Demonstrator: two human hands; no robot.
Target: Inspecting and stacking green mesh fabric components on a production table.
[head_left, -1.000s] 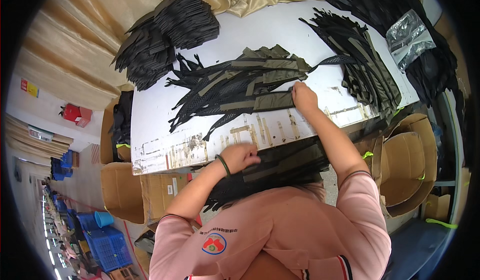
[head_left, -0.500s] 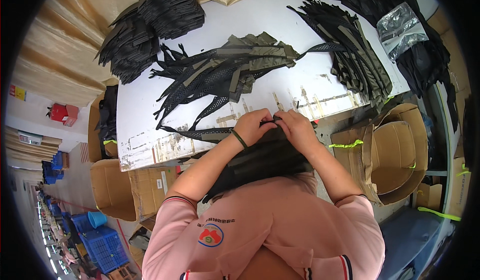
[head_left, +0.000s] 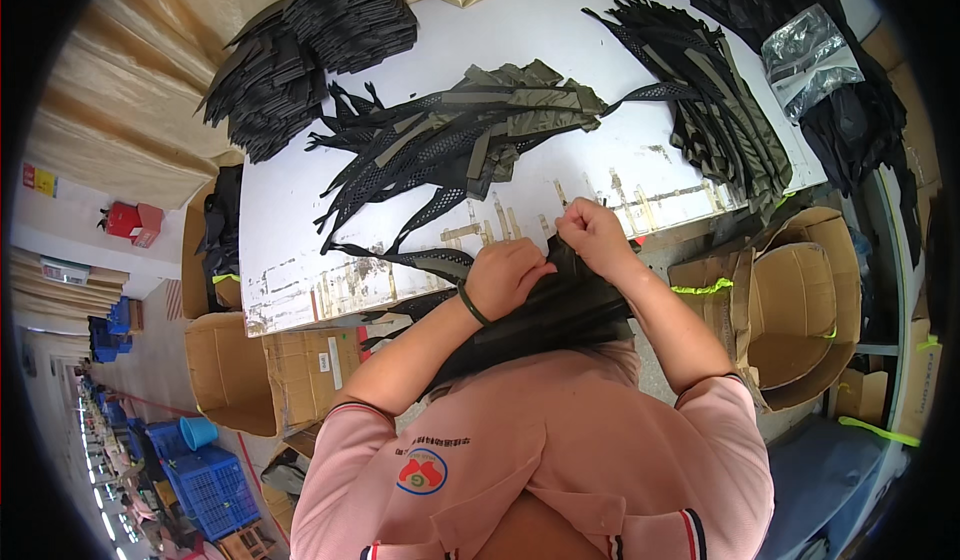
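My left hand (head_left: 503, 278) is closed on a black mesh fabric strip (head_left: 432, 260) whose free end trails left over the table's front edge. My right hand (head_left: 594, 236), fingers curled, grips black fabric just to the right and slightly farther away. Some of that fabric shows between the two hands. Beneath them, more black fabric (head_left: 545, 315) lies across my lap. What sits between the fingertips is hidden. Beyond my hands, a loose heap of black mesh and olive strips (head_left: 455, 140) lies on the white table (head_left: 400, 222).
Stacked black pieces (head_left: 350, 15) stand at the back left. Another bundle of strips (head_left: 725, 110) lies right, near a clear plastic bag (head_left: 812, 60) on black fabric. Open cardboard boxes flank me, one left (head_left: 230, 375) and one right (head_left: 795, 310). Blue crates (head_left: 210, 490) stand farther left.
My hands have moved apart: the right has risen away from me, and the left has shifted slightly nearer. More black fabric shows between them.
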